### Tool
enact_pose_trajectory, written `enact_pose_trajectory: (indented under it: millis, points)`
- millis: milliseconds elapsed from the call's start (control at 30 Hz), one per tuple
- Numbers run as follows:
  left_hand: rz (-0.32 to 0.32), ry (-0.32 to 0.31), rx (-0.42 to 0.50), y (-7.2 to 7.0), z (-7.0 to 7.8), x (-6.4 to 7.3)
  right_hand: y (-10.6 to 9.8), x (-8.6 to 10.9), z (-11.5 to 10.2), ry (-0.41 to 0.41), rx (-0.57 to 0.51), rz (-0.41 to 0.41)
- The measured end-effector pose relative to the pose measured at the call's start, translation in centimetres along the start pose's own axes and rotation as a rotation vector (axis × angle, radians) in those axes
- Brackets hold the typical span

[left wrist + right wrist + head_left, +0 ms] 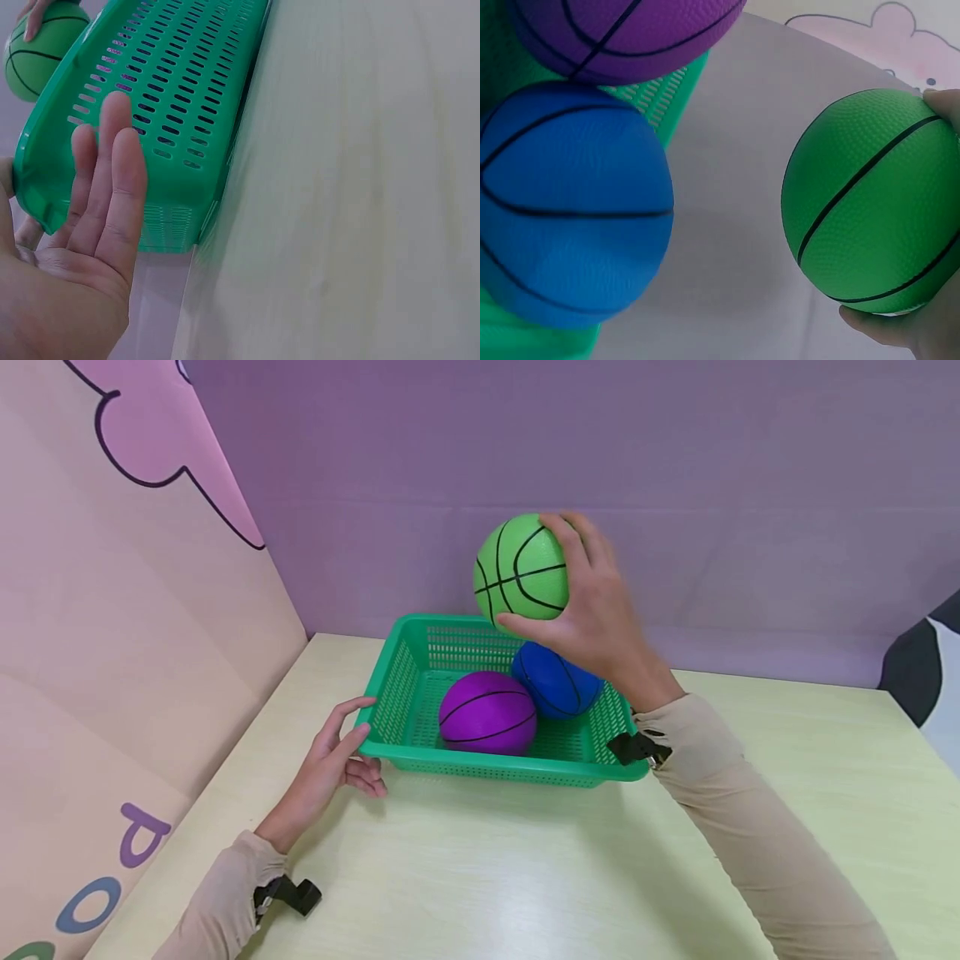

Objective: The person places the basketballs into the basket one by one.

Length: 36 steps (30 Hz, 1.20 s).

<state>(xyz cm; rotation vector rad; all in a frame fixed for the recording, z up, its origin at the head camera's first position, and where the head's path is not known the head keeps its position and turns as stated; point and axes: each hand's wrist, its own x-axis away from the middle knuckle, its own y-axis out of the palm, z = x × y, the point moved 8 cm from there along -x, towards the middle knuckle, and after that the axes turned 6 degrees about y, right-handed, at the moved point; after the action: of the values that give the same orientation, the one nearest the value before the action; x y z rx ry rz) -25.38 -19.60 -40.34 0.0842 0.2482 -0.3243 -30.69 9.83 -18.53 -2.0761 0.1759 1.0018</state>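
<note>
My right hand (596, 597) grips a small green basketball (517, 568), thumb below and fingers over its right side, above the far part of a green plastic basket (495, 763). Inside the basket, a purple basketball (487, 714) lies beside a blue basketball (555, 681). The right wrist view shows the green basketball (874, 202) apart from the blue one (574, 206). My left hand (330, 768) touches the basket's left rim with thumb and index finger. In the left wrist view, its other fingers (112, 187) extend loosely outside the basket wall (180, 90).
The basket stands on a pale wooden table (480, 868). A purple-grey panel (750, 527) rises behind it, and a beige panel with printed letters (135, 693) stands at the left. A black-and-white shape (918, 664) shows at the right edge.
</note>
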Motion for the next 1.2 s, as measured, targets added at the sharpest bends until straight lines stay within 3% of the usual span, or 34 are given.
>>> enact_pose_trajectory:
  millis: [233, 500, 700, 1200]
  points:
    - [0.001, -0.006, -0.018, 0.5, 0.0, -0.2, 1.9, 0.4, 0.0, 0.021, 0.03, -0.082]
    - [0.029, 0.018, -0.111, -0.3, 1.7, 0.0, 2.9, 1.4, 0.5, 0.048, 0.007, -0.108]
    - [0.085, 0.023, -0.11, -1.0, 2.2, 0.5, 3.7, 1.4, -0.1, 0.048, 0.006, -0.146]
    - [0.106, 0.042, -0.068, -1.1, 1.8, 1.0, 8.0, -0.1, -2.9, 0.011, 0.018, -0.294]
